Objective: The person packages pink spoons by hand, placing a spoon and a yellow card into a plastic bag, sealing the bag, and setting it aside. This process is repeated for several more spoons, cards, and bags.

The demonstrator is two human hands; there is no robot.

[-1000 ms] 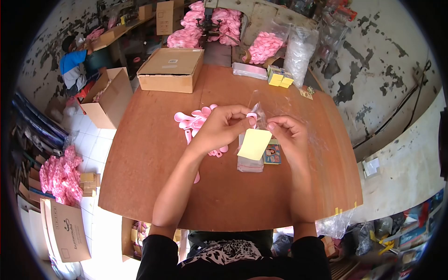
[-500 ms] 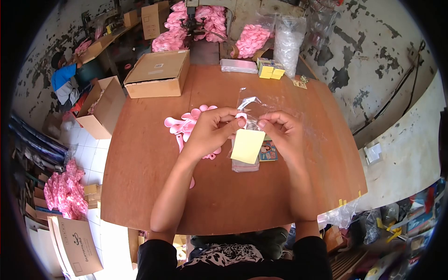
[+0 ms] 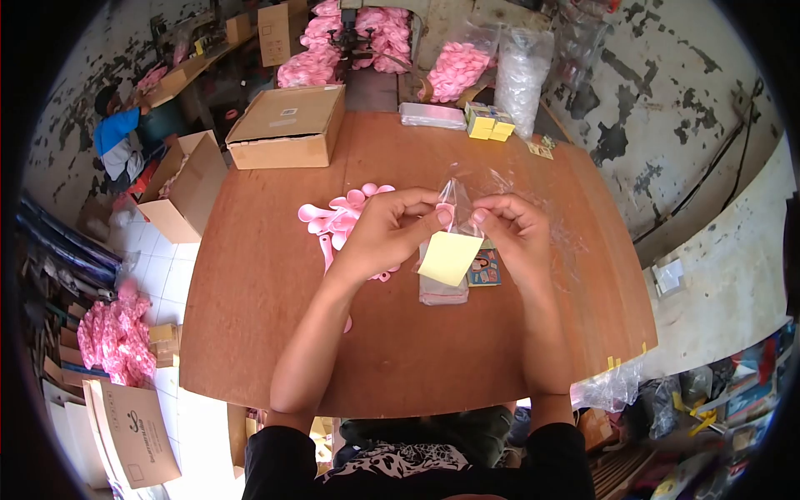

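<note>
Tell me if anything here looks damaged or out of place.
The pale wall on the right looks damaged: its paint has peeled in dark, ragged patches. Small yellow strips cling oddly to the near right edge of the brown wooden table.

Free lane: bare wood on the table (image 3: 425, 358), near edge up to the clear sleeves (image 3: 443, 293), between left forearm (image 3: 310, 350) and right forearm (image 3: 546, 342). Both forearms block sideways passes there. Left edge open outside the pink spoons (image 3: 337, 218). Far edge: gap between cardboard box (image 3: 285, 129) and flat clear pack (image 3: 432, 116); yellow boxes (image 3: 489, 122) and tall plastic bag (image 3: 521, 83) block farther right. Center blocked by left hand (image 3: 396, 229), right hand (image 3: 514, 231), clear bag (image 3: 455, 193), yellow card (image 3: 450, 257). Loose film (image 3: 560, 223) lies right of them; near right corner open.
</note>
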